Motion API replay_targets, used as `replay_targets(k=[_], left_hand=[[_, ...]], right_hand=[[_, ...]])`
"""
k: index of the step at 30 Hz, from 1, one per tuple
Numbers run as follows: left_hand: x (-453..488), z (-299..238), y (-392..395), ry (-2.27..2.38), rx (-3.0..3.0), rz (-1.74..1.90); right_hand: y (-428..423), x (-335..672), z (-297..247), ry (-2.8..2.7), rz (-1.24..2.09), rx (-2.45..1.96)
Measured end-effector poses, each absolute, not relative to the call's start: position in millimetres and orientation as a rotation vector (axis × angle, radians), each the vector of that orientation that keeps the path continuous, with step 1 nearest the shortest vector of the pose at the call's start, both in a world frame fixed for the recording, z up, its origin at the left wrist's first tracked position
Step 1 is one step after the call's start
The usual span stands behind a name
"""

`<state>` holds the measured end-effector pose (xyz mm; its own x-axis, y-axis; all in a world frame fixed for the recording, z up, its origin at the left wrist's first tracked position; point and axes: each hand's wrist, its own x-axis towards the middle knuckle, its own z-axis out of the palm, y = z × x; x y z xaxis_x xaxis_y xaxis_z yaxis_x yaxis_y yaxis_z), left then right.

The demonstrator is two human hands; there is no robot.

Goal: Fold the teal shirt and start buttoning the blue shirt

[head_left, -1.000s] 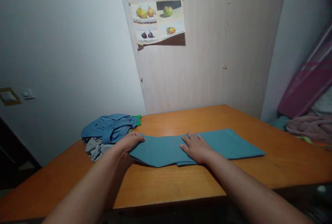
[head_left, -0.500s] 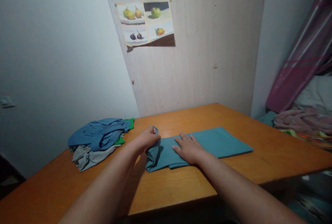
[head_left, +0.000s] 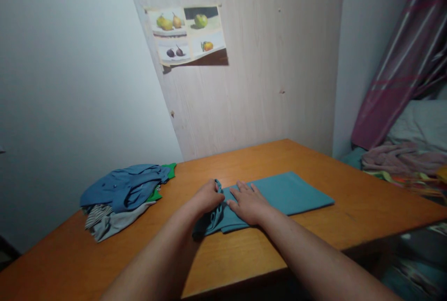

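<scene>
Left hand (head_left: 209,196) and right hand (head_left: 248,203) work together on a folded teal cloth (head_left: 293,192): the left, fingers curled, grips its raised, bunched left end, while the right presses flat upon the middle, fingers spread. Behind them stand a plain pale wall (head_left: 70,68) and, adjoining it, a wood-grained panel (head_left: 254,105). Before the panel extends an orange-brown wooden counter (head_left: 251,257), which carries the cloth near its front edge. At the far right hangs a pink curtain (head_left: 387,68), with a white cloth (head_left: 424,122) and a mauve blanket (head_left: 391,157) heaped below. On the counter's left part, well apart from the teal cloth, lies a loose pile of clothing: a blue garment (head_left: 122,187) on top, grey fabric (head_left: 120,222) and striped fabric (head_left: 99,215) beneath its near side, green fabric (head_left: 170,170) showing at the right. Mounted on the panel is a sheet of four fruit pictures (head_left: 188,36), its lower right corner curling upward. Smallest are several marks on the panel, one (head_left: 282,92) to the right of the sheet.
</scene>
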<state>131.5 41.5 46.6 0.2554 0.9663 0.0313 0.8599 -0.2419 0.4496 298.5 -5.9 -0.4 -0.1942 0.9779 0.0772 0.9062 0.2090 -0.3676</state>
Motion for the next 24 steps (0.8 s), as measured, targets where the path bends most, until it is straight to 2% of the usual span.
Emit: replay_targets(k=[11, 20, 24], left_hand=[[133.3, 43.6, 32.1, 1.593, 2.108, 0.567], [107.1, 40.5, 58.4, 1.63, 2.136, 1.056], [95.8, 26.2, 61.0, 1.629, 2.231, 1.107]], right_hand=[[-2.1, 299.1, -5.3, -2.195, 0.32, -1.757], [-3.7, 299.7, -3.2, -2.201, 0.31, -1.747], [-4.7, 299.8, -2.1, -2.207, 0.313, -1.754]])
